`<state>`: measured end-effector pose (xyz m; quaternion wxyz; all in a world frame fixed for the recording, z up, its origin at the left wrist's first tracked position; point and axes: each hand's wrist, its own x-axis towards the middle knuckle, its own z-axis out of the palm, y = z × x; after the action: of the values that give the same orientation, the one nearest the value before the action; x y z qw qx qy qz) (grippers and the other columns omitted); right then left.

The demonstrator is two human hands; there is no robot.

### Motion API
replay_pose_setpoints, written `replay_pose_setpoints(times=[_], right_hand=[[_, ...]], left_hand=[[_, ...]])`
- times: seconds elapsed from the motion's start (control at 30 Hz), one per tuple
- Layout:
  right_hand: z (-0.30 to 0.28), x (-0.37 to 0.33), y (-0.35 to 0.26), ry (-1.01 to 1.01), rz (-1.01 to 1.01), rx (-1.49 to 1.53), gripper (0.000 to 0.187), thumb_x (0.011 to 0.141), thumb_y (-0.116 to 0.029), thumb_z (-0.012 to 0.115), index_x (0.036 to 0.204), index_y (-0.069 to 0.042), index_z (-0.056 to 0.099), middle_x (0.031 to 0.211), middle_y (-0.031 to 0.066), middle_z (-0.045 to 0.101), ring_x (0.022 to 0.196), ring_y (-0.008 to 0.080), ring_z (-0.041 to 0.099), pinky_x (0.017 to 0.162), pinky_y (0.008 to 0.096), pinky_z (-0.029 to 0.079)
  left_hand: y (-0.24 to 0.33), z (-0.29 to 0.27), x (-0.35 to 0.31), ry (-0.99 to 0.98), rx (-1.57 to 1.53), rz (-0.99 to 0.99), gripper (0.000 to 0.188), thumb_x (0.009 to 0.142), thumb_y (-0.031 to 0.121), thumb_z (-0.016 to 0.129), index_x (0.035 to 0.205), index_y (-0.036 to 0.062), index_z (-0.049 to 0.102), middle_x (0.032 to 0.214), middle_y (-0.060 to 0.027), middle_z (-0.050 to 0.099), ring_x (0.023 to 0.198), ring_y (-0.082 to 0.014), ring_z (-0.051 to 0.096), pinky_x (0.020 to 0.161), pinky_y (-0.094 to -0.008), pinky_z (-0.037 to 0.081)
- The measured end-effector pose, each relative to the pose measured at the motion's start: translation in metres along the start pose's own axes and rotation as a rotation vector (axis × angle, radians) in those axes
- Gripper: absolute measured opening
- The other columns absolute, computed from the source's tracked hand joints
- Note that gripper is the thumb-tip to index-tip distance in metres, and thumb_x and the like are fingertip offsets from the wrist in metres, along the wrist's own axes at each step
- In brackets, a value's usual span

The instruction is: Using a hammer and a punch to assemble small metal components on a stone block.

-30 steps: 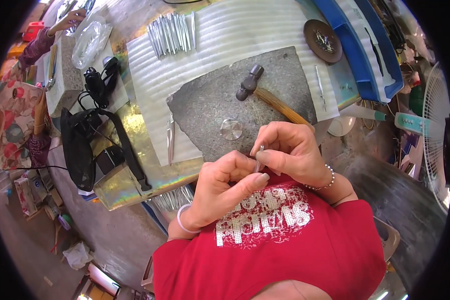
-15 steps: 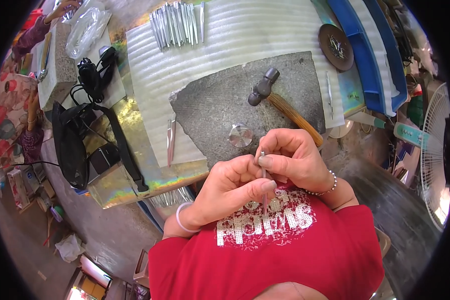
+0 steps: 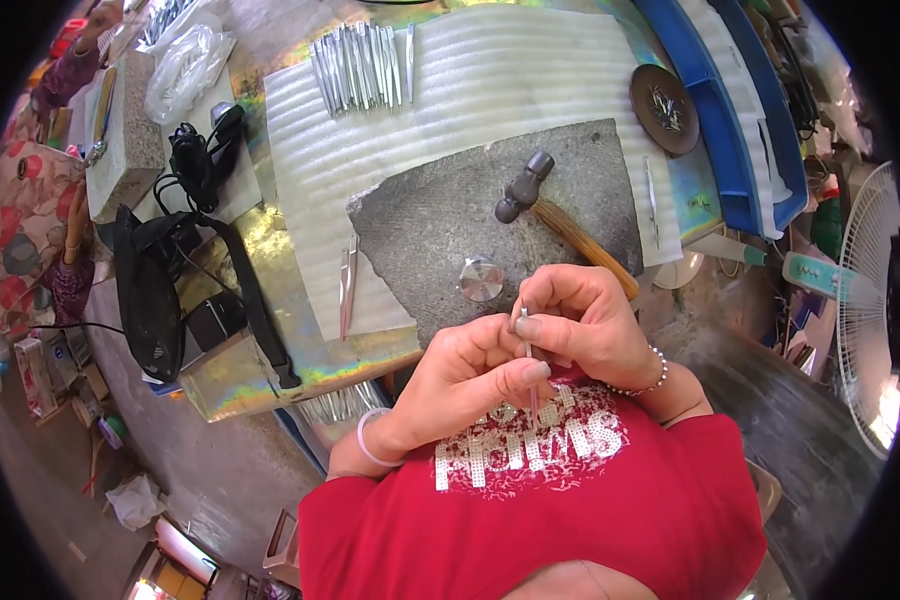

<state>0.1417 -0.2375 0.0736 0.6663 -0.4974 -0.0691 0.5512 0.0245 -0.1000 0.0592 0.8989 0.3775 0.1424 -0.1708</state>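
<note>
Close in front of my chest, my left hand [image 3: 480,375] pinches the body of a slender pair of metal tweezers [image 3: 532,403]. My right hand [image 3: 582,325] grips their upper end between thumb and forefinger. The tips point down toward my shirt, and my fingers hide much of the middle. Just beyond my hands a round metal disc [image 3: 481,279] rests on a dark stone slab [image 3: 420,220]. A ball-peen hammer [image 3: 570,232] with a wooden handle lies across the slab's right side. Another pair of tweezers [image 3: 347,287] lies left of the slab.
White foam sheet [image 3: 510,60] covers the table, bearing a row of metal tweezers [image 3: 355,70]. At right are a brown dish [image 3: 663,108] of small pieces, a blue tray [image 3: 705,90] and a fan [image 3: 865,310]. A black bag [image 3: 150,290] lies left; another person's arm [image 3: 70,275] shows beyond.
The view has shifted slightly, so the table things appear a little lower. Both hands keep nearly the same pinch on the tweezers.
</note>
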Motion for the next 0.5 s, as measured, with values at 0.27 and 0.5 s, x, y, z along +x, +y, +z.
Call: replay_pose_setpoints(times=[0.27,0.5], right_hand=[[0.001,-0.004,0.002,-0.032,0.034,0.045,0.005,0.087,-0.005,0.059,0.087,-0.002,0.056,0.077,0.0006,0.057,0.058,0.0027,0.049,0.046,0.0165,0.033],[0.005,-0.007,0.004,-0.042,-0.001,0.021,0.005,0.087,-0.006,0.058,0.088,-0.001,0.056,0.077,0.0009,0.057,0.057,0.0027,0.047,0.046,0.0166,0.033]], left_hand=[[0.002,0.005,-0.007,-0.012,0.035,0.040,0.013,0.091,0.012,0.059,0.094,0.0007,0.054,0.078,-0.0046,0.064,0.069,-0.0084,0.060,0.060,-0.0211,0.048],[0.002,0.007,-0.012,0.012,0.092,0.053,0.014,0.090,0.013,0.059,0.095,0.0011,0.054,0.078,-0.0044,0.064,0.067,-0.0077,0.060,0.058,-0.0201,0.047]])
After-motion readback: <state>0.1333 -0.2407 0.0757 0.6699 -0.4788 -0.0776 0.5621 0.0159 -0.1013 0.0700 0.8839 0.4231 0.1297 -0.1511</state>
